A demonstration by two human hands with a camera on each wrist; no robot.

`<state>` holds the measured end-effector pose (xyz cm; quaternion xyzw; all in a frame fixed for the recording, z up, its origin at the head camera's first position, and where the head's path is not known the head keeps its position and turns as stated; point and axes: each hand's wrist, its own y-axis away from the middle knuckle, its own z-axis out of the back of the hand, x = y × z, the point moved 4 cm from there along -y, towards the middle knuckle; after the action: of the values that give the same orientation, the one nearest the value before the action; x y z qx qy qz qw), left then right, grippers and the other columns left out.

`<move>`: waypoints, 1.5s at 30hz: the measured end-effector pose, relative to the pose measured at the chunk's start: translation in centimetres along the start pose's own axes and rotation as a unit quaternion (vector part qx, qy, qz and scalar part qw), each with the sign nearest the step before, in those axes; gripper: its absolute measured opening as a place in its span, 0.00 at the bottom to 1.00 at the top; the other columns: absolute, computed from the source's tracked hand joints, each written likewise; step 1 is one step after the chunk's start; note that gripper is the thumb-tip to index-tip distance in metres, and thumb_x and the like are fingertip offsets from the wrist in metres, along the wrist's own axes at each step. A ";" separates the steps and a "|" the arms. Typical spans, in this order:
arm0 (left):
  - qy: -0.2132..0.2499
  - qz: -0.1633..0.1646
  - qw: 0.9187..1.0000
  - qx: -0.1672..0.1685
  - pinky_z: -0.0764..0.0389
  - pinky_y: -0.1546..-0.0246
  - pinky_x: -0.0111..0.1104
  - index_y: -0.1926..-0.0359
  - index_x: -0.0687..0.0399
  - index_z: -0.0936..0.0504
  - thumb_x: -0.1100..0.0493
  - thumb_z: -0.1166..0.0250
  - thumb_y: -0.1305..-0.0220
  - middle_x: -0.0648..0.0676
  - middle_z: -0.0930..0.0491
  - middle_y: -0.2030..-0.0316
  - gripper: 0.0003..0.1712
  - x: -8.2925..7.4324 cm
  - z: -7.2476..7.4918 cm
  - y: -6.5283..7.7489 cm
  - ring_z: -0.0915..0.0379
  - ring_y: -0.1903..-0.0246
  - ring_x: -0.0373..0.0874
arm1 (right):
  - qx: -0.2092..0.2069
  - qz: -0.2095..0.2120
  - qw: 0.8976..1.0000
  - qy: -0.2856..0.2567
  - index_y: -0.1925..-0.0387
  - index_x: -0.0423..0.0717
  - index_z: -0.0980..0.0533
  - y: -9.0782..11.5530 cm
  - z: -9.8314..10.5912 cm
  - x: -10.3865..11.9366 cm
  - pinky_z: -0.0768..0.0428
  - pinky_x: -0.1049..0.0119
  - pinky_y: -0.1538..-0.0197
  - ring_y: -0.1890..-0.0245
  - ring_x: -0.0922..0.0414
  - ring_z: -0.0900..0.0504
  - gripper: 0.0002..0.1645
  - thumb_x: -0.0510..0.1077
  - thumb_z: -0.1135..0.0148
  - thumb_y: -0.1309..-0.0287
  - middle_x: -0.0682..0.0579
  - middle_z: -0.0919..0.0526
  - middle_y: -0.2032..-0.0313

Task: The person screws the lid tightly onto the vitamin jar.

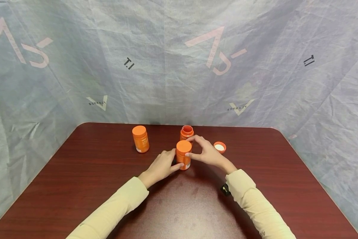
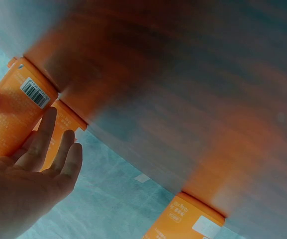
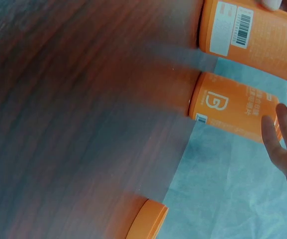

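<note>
An orange jar [image 1: 183, 162] with its orange lid [image 1: 183, 146] on stands upright in the middle of the table. My left hand [image 1: 162, 166] holds the jar's body from the left, thumb at the front, the other fingers partly hidden behind. From the right, my right hand [image 1: 207, 153] has thumb and index finger on either side of the lid; its other fingers [image 3: 272, 137] are spread in the right wrist view. Just behind stands a lidless orange jar [image 1: 186, 130], its mouth showing. The held jar's barcode side [image 2: 26, 102] shows in the left wrist view.
A lidded orange jar [image 1: 141, 141] stands at the back left. A loose orange lid [image 1: 219, 147] lies on the right, its white inside up. A small dark object [image 1: 225, 189] shows by the right cuff. Behind the dark red table [image 1: 86, 172] hangs a grey cloth [image 1: 155, 93].
</note>
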<state>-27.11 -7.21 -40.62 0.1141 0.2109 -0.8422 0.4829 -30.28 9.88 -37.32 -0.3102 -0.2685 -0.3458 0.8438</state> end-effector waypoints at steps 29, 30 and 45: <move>-0.006 0.003 1.000 -0.002 0.25 0.57 0.44 0.46 0.57 0.30 0.43 0.39 0.42 0.52 0.22 0.56 0.30 -0.1 0.1 0.1 0.26 0.59 0.50 | 0.043 0.049 0.998 0.004 0.39 0.47 0.35 -0.2 0.3 0.1 0.37 0.49 0.43 0.47 0.56 0.32 0.35 0.44 0.36 0.48 0.53 0.26 0.48; -0.007 0.002 1.000 -0.002 0.24 0.57 0.44 0.46 0.57 0.30 0.43 0.39 0.42 0.52 0.22 0.56 0.30 -0.1 0.1 0.1 0.26 0.59 0.50 | 0.046 0.046 0.998 0.004 0.38 0.48 0.35 -0.2 0.3 0.1 0.36 0.50 0.43 0.47 0.56 0.32 0.35 0.44 0.36 0.48 0.53 0.27 0.48; -0.006 0.008 1.000 0.003 0.24 0.57 0.45 0.46 0.56 0.30 0.43 0.39 0.42 0.51 0.22 0.56 0.29 -0.1 0.0 0.1 0.26 0.59 0.51 | 0.012 -0.014 1.000 0.007 0.45 0.48 0.32 -0.2 -0.1 0.3 0.34 0.54 0.45 0.50 0.52 0.31 0.33 0.46 0.30 0.54 0.52 0.25 0.52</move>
<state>-27.01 -7.15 -40.59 0.1124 0.2044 -0.8399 0.4901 -30.29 9.56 -37.13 -0.2943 -0.2711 -0.3566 0.8443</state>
